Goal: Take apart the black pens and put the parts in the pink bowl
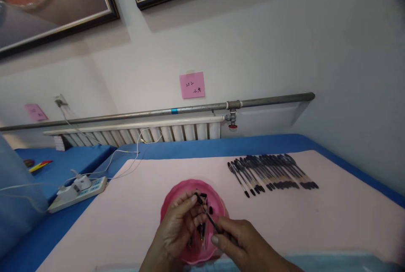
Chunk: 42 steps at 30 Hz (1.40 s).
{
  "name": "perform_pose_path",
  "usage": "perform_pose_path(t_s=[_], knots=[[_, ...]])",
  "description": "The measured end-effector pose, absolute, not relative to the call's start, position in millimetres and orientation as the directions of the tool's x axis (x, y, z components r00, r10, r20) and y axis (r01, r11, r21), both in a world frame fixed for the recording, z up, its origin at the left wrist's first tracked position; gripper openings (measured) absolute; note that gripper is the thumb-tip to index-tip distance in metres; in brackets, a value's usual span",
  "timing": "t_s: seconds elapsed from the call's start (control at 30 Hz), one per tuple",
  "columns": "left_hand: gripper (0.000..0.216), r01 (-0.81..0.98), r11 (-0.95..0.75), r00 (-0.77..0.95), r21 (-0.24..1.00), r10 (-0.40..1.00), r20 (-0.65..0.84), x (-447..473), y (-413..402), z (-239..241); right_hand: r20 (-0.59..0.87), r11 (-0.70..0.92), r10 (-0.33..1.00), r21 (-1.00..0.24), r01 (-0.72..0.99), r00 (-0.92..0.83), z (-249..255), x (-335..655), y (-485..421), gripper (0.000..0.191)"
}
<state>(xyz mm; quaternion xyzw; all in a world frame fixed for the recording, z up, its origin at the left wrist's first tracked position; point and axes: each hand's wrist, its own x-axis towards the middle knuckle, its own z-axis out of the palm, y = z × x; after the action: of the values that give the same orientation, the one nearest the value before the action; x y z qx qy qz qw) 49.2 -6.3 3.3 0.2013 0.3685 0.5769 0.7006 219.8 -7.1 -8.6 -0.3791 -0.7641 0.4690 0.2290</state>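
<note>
My left hand (177, 229) and my right hand (243, 240) meet over a pink bowl (169, 204) at the near edge of the pink mat. My right hand pinches the lower end of a black pen (209, 215) that slants up to the left. My left fingers close round the pen's upper tip, where a small black cap sits. Several small black pen parts lie in the bowl under my hands. A row of several assembled black pens (272, 172) lies side by side on the mat to the far right.
The pink mat (332, 217) covers a blue table (196, 147). A white power strip (79, 189) with plugs and cables lies at the left. A radiator (142, 133) and a grey pipe (190, 109) run along the wall, with a pink note (192, 85) above.
</note>
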Motion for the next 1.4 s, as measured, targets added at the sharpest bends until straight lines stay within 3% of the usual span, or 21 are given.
perform_pose_path(t_s=[0.33,0.47,0.73,1.0,1.1,1.27,1.4], knots=[[0.023,-0.562,0.204,0.04,0.802,0.975,-0.22,52,-9,0,-0.006,0.244,0.829,-0.896,0.371,-0.56,-13,220,-7,0.023],[0.022,-0.522,0.185,0.027,0.833,0.979,-0.201,54,-8,-2,-0.031,0.153,0.882,-0.924,0.349,-0.47,-12,218,-7,0.005],[0.021,-0.511,0.255,0.124,0.821,0.967,-0.223,61,-10,-6,-0.026,0.04,0.906,-0.989,0.146,-0.423,-12,215,-7,0.06],[0.018,-0.526,0.298,0.285,0.796,0.944,-0.165,77,-16,-11,-0.067,-0.027,0.897,-0.995,0.096,-0.437,-10,212,-12,0.063],[0.024,-0.454,0.286,0.208,0.844,0.955,-0.212,70,-14,-9,-0.06,-0.026,0.924,-0.995,0.094,-0.377,-10,216,-5,0.055],[0.033,-0.29,0.175,-0.126,0.941,0.968,-0.219,36,-4,-3,-0.074,-0.069,0.986,-0.997,0.037,-0.152,-9,232,15,0.041],[0.03,-0.081,0.152,-0.258,0.985,0.951,-0.168,17,1,-1,-0.079,-0.07,0.981,-0.996,0.052,-0.178,-11,239,22,0.028]])
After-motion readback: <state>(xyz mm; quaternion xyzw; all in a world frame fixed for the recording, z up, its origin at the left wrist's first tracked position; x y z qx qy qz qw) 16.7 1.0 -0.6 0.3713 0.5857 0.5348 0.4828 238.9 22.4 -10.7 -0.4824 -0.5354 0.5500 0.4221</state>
